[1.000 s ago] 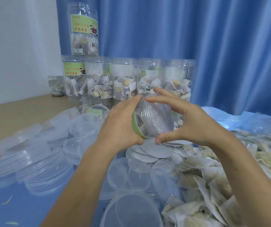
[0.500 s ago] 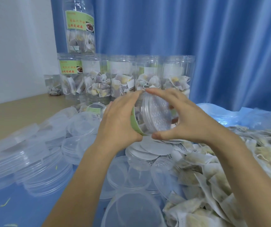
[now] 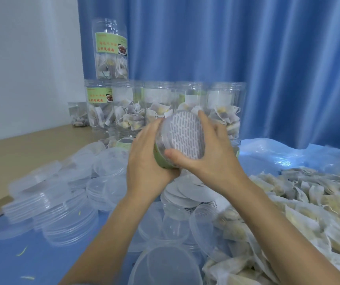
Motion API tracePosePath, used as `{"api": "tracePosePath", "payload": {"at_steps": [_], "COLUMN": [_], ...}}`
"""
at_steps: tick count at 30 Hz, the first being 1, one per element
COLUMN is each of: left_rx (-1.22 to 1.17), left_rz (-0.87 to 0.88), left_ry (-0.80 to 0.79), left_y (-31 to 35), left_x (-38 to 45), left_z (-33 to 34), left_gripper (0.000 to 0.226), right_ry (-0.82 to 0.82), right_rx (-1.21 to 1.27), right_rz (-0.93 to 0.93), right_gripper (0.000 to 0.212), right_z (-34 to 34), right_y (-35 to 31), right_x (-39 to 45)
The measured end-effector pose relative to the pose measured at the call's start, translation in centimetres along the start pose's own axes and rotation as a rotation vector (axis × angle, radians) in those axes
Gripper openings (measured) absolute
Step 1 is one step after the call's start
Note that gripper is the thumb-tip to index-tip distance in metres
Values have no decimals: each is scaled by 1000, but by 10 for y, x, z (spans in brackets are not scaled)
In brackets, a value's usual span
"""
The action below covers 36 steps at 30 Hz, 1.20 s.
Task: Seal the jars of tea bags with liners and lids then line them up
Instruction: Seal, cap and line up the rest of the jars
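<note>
We are holding one clear round plastic jar of tea bags (image 3: pixel 165 153) tipped up between both hands. Our left hand (image 3: pixel 146 161) is gripping its body; our right hand (image 3: pixel 206 155) is gripping its clear lid (image 3: pixel 186 136). Six filled jars (image 3: pixel 159 108) are standing far back on the desk (image 3: pixel 21 145). Many loose lids (image 3: pixel 48 204) are waiting.

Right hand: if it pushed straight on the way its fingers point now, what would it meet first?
The right hand grips the lid of the held jar, fingers pointing away and up-left. Beyond them, probably the row of filled jars at the curtain; depth is unclear.
</note>
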<state>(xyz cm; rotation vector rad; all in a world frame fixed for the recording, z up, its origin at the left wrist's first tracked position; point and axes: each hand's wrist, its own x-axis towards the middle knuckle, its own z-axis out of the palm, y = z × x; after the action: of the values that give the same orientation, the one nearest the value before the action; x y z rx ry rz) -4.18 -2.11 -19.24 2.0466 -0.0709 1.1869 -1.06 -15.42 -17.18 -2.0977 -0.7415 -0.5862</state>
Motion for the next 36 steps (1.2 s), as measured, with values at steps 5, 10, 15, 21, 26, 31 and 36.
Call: {"api": "tracePosePath", "payload": {"at_steps": [5, 10, 15, 21, 26, 31, 36], "left_rx": [-477, -576, -427, -208, -159, -106, -22], "left_rz": [-347, -400, -385, -405, -540, -684, -723], "left_ry": [-115, -172, -147, -73, -116, -180, -129], "left_y": [12, 13, -21, -87, -149, -197, -229], "left_x": [27, 51, 60, 60, 50, 33, 27], "left_z": [-32, -93, -171, -266, -323, -358, -370], "left_gripper": [87, 59, 78, 56, 50, 52, 65], "right_ry": [139, 88, -7, -7, -165, -343, -395], "right_rx": [227, 271, 383, 543, 638, 454, 105], "right_rz": [-140, -220, -225, -194, -143, -287, -378], "right_gripper": [83, 68, 62, 52, 58, 66, 81], "right_z": [2, 8, 54, 161, 247, 303, 330], "right_y": [-30, -79, -132, -190, -225, -245, -242], "right_x": [9, 28, 50, 62, 66, 65, 67]}}
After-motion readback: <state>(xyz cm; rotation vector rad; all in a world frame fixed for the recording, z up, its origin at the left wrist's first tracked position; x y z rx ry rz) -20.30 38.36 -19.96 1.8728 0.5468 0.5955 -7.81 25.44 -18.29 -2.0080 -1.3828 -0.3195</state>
